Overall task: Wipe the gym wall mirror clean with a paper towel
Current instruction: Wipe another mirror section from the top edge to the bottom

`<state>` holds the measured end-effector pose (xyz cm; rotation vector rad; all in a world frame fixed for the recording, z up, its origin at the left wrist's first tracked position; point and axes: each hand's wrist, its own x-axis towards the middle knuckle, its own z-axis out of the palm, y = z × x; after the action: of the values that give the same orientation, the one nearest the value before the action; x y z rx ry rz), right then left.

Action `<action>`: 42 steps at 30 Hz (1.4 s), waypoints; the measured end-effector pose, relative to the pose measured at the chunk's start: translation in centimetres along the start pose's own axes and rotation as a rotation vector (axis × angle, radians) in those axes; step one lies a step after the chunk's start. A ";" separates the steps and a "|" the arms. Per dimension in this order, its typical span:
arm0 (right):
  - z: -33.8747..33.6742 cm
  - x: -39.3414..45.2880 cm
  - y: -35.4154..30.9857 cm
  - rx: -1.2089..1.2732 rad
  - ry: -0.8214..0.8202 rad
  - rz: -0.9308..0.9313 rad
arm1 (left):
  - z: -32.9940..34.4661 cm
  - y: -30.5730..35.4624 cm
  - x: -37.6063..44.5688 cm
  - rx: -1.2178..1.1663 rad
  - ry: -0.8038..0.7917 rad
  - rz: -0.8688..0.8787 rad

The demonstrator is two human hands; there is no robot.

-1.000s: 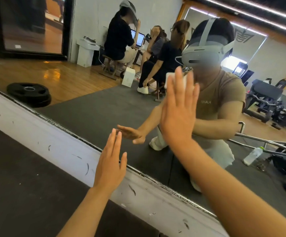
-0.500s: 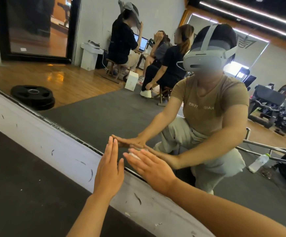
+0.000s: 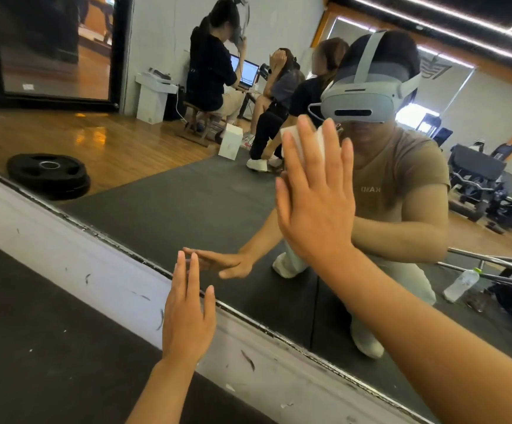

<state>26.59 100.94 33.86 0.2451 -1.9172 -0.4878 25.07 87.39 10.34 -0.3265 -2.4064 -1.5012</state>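
Observation:
The wall mirror fills most of the view, its lower edge running diagonally from upper left to lower right. My right hand lies flat with straight, spread fingers and presses a folded white paper towel against the glass, high up; only the towel's top edge shows past my fingers. My left hand rests flat with straight fingers across the mirror's bottom edge, fingertips on the glass. Both arms reach in from the lower right and bottom.
A scuffed white wall strip runs below the mirror, with dark floor matting under it. Reflected in the glass are a black weight plate, seated people at a laptop, a plastic bottle and gym machines.
My right hand with the towel swept down to the mirror's bottom edge beside my left hand, then back up high on the glass. My left hand stayed put.

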 end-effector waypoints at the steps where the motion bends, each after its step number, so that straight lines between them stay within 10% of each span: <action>1: 0.3 -0.7 -0.6 0.014 -0.018 -0.010 | 0.0 -0.1 -0.1 0.008 0.002 0.013; 16: 5.2 -15.0 -8.0 -0.035 -0.600 -0.522 | -1.3 -1.1 0.4 0.083 -0.075 0.083; 42: -3.1 -6.0 3.9 0.319 -0.278 -0.530 | -11.8 13.1 -0.8 0.201 -0.177 0.172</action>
<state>32.02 106.07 31.62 0.9521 -2.1967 -0.5816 31.61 82.36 25.94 -0.6261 -2.5624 -1.1906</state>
